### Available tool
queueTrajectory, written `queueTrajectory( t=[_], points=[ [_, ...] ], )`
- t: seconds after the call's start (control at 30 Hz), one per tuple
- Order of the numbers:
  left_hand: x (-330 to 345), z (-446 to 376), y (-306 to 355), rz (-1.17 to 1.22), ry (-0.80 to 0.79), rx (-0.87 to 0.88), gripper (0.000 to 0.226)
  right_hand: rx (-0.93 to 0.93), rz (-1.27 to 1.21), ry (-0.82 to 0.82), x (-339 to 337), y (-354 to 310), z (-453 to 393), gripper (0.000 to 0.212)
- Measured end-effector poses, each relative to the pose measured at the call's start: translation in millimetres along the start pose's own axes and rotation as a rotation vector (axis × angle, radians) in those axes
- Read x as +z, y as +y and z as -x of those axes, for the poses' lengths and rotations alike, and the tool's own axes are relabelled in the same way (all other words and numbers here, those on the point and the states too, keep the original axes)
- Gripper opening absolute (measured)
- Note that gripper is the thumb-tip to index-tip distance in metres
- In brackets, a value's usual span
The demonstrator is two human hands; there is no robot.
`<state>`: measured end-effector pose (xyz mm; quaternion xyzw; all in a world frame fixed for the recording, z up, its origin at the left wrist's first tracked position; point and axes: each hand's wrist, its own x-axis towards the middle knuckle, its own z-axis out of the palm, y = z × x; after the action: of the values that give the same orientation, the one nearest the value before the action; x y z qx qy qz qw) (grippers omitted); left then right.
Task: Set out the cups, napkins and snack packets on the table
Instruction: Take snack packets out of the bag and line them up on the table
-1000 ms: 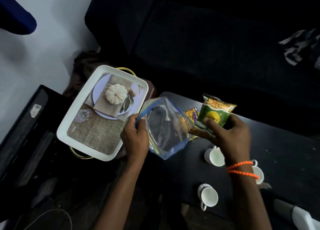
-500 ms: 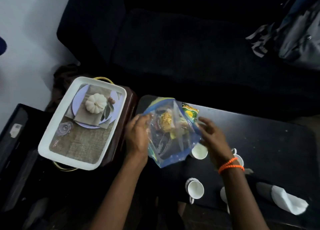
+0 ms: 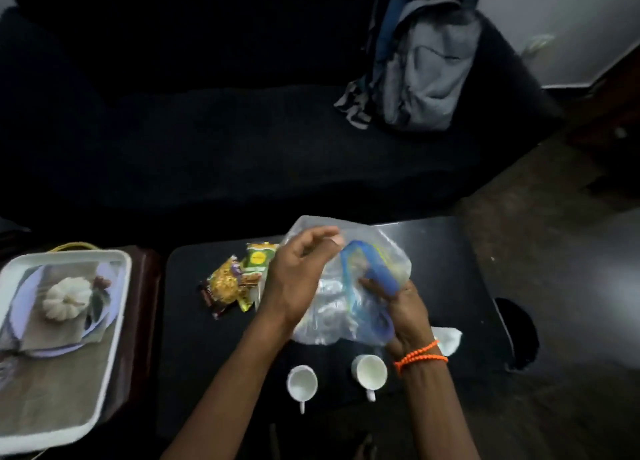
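with the right hand (image 3: pixel 398 307) gripping the clear bag (image 3: pixel 346 286) by its blue rim and the left hand (image 3: pixel 298 279) loosely curled on top, holding nothing firmly, flatten the bag clear of the snack packets (image 3: pixel 235 279) on the counter (image 3: pixel 194 355).

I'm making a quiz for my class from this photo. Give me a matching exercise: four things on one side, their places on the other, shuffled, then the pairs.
Things:
1. snack packets
2. white cups
3. plastic bag
4. backpack

Places:
A. on the dark sofa
B. between both hands
C. at the table's near edge
D. on the table, left of the bag

Pairs: 1-D, 2-C, 3-B, 4-A
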<state>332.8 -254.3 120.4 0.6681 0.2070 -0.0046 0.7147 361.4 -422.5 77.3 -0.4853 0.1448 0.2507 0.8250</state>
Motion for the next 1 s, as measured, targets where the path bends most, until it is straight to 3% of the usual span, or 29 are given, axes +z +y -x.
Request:
queueTrajectory(
  t=[0.07, 0.13, 0.2, 0.27, 0.3, 0.33, 0.4, 0.47, 0.5, 0.6, 0.67, 0.77, 0.83, 0.9, 1.0],
  points=[
    [30.8, -2.3, -7.7, -0.342, 0.062, -0.005, 0.071, 0.037, -0.235, 0.035, -20.1, -13.9, 4.1, 0.04],
    [72.5, -2.9, -21.9, -0.409, -0.15, -0.1, 0.092, 0.003, -0.171, 0.106, -36.2, -22.2, 11.8, 0.035],
    [119.0, -4.5, -44.5, -0.133, -0.395, -0.236, 0.087, -0.178, 0.405, 0.236, -65.0, -33.1, 26.4, 0.008],
    [157.7, -6.6, -63.5, -0.004, -0.458, -0.308, 0.071, -0.226, 0.972, 0.331, -104.2, -49.4, 34.9, 0.014],
    [174.2, -6.4, -70.6, -0.012, -0.441, -0.316, 0.059, -0.22, 1.078, 0.332, -126.5, -59.8, 44.0, 0.013],
    [189.8, -5.9, -75.4, -0.056, -0.397, -0.309, 0.046, -0.209, 1.072, 0.307, -150.1, -70.0, 56.5, 0.008],
    [218.3, -6.8, -80.5, -0.136, -0.295, -0.274, 0.033, -0.255, 0.841, 0.366, -197.8, -81.4, 81.2, 0.018],
    [246.5, -5.1, -80.7, -0.067, -0.242, -0.286, 0.037, -0.263, 0.543, 0.517, -231.1, -85.1, 101.7, 0.034],
    [261.8, -1.1, -80.7, -0.024, -0.229, -0.296, 0.039, -0.169, 0.401, 0.539, -243.4, -83.6, 108.1, 0.044],
    [312.8, 25.5, -87.1, -0.138, -0.294, -0.15, 0.03, 0.146, -0.146, 0.296, -268.6, -88.4, 115.8, 0.059],
    [347.1, 46.2, -97.8, -0.324, -0.462, 0.08, 0.036, 0.113, -0.383, 0.231, -280.6, -96.6, 119.6, 0.06],
    [389.7, 59.5, -110.8, -0.587, -0.676, 0.308, 0.024, -0.077, -0.206, 0.334, -306.9, -117.8, 130.4, 0.04],
    [411.9, 61.5, -109.9, -0.566, -0.731, 0.205, 0.021, -0.144, -0.087, 0.439, -335.4, -127.7, 136.1, 0.041],
    [434.6, 62.5, -108.4, -0.346, -0.645, -0.003, 0.028, -0.209, 0.0, 0.556, -359.1, -138.3, 132.8, 0.035],
    [463.7, 54.4, -107.5, 0.151, -0.33, -0.356, 0.031, -0.305, 0.153, 0.776, -373.0, -154.5, 112.7, 0.023]
  ],
)
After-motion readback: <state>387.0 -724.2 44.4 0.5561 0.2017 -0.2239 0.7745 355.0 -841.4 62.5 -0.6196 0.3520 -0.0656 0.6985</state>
